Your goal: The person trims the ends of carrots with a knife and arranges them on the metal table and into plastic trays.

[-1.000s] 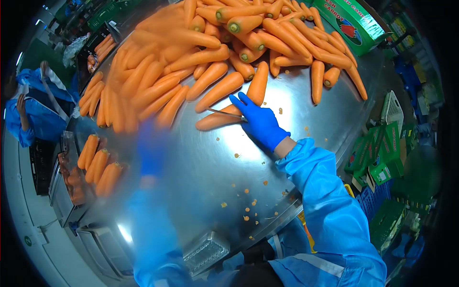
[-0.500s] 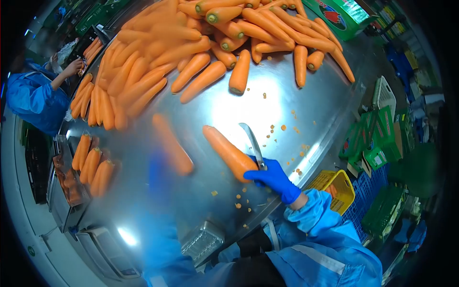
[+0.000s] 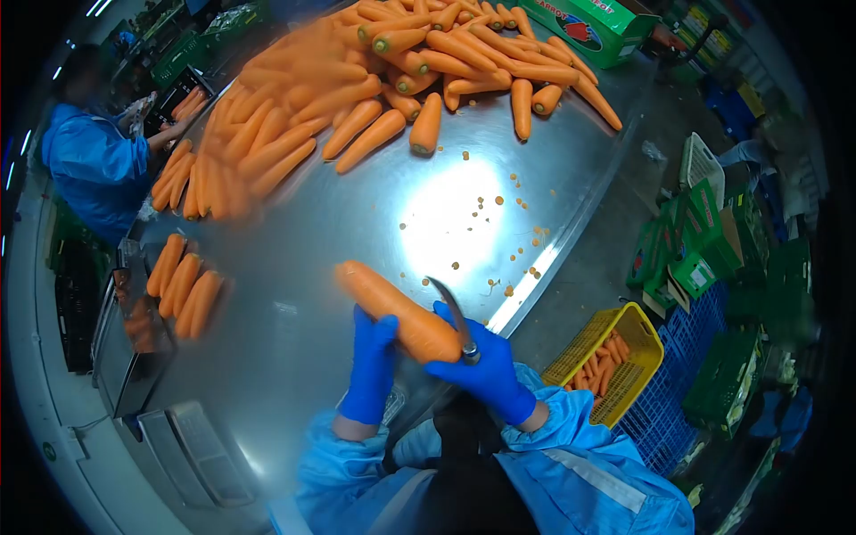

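A large carrot (image 3: 399, 310) is held between my two blue-gloved hands above the metal table (image 3: 303, 259), near its front edge. My left hand (image 3: 371, 361) grips the carrot's left part from below, thumb against its side. My right hand (image 3: 486, 361) closes on the carrot's right end and also holds a small knife with a curved blade (image 3: 453, 308), its tip pointing up and to the left. Small carrot scraps (image 3: 498, 201) lie scattered beyond the knife. A big pile of carrots (image 3: 357, 80) covers the far side of the table.
Several carrots (image 3: 183, 283) lie in a group at the left, by a metal tray stand (image 3: 134, 366). A yellow basket (image 3: 646, 366) with carrots stands at the right, beside blue and green crates. A green carton (image 3: 606, 31) is behind the pile. Another person (image 3: 98, 160) stands far left.
Both hands have come together near the table's front edge on one carrot. The carrot blurred by my left hand half a second ago no longer shows there. The view has shifted, revealing more of the yellow basket.
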{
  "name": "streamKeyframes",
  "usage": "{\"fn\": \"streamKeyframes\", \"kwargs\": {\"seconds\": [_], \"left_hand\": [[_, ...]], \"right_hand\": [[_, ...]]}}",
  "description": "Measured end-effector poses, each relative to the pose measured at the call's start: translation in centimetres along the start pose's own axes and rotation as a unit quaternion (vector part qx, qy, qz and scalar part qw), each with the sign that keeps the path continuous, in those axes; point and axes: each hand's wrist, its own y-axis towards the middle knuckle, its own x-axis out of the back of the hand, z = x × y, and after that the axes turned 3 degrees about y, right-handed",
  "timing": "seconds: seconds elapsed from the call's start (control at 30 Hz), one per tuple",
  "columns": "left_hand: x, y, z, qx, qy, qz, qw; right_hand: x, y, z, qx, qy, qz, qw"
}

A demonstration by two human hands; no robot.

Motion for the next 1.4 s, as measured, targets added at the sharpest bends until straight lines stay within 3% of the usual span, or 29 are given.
{"fn": "streamKeyframes", "kwargs": {"seconds": [0.13, 0.23, 0.33, 0.43, 0.53, 0.6, 0.67, 0.73, 0.93, 1.13, 1.23, 1.4], "left_hand": [[-2.3, -2.8, -1.2, 0.027, 0.064, 0.006, 0.998], [-2.0, -4.0, -1.5, -0.044, 0.084, 0.034, 0.995], [-0.6, -4.5, -1.2, -0.246, 0.312, 0.055, 0.916], [-1.8, -6.5, -3.3, -0.257, 0.392, 0.082, 0.88], [-1.1, -7.2, -3.0, -0.346, 0.5, 0.131, 0.783], [-2.2, -8.0, -3.9, -0.389, 0.523, 0.142, 0.745], [-2.5, -8.5, -3.8, -0.361, 0.496, 0.138, 0.777], [-1.8, -8.7, -2.6, -0.265, 0.432, 0.126, 0.853], [-1.8, -9.2, -2.6, -0.227, 0.402, 0.127, 0.878], [-0.5, -9.1, -3.2, -0.202, 0.459, 0.134, 0.855], [-1.5, -8.9, -3.3, -0.228, 0.401, 0.191, 0.866], [-2.5, -9.2, -3.4, -0.212, 0.38, 0.192, 0.879]], "right_hand": [[-2.3, -2.6, -0.4, 0.086, 0.028, -0.051, 0.995], [-1.8, -4.2, -0.2, 0.067, 0.03, -0.011, 0.997], [0.8, -4.6, -0.5, -0.006, 0.184, -0.028, 0.983], [5.4, -4.6, 2.0, 0.086, -0.134, -0.03, 0.987], [7.1, -4.2, 4.4, 0.249, -0.284, 0.013, 0.926], [7.2, -4.3, 5.9, 0.262, -0.336, 0.032, 0.904], [6.8, -4.2, 6.2, 0.281, -0.364, 0.034, 0.887], [6.4, -4.0, 6.1, 0.306, -0.367, 0.019, 0.878], [6.4, -4.0, 6.1, 0.304, -0.39, 0.032, 0.869], [9.3, -3.3, 1.6, 0.191, -0.302, -0.074, 0.931], [7.5, -3.3, 3.6, 0.31, -0.317, -0.032, 0.896], [6.3, -2.8, 4.8, 0.31, -0.314, 0.003, 0.897]]}}
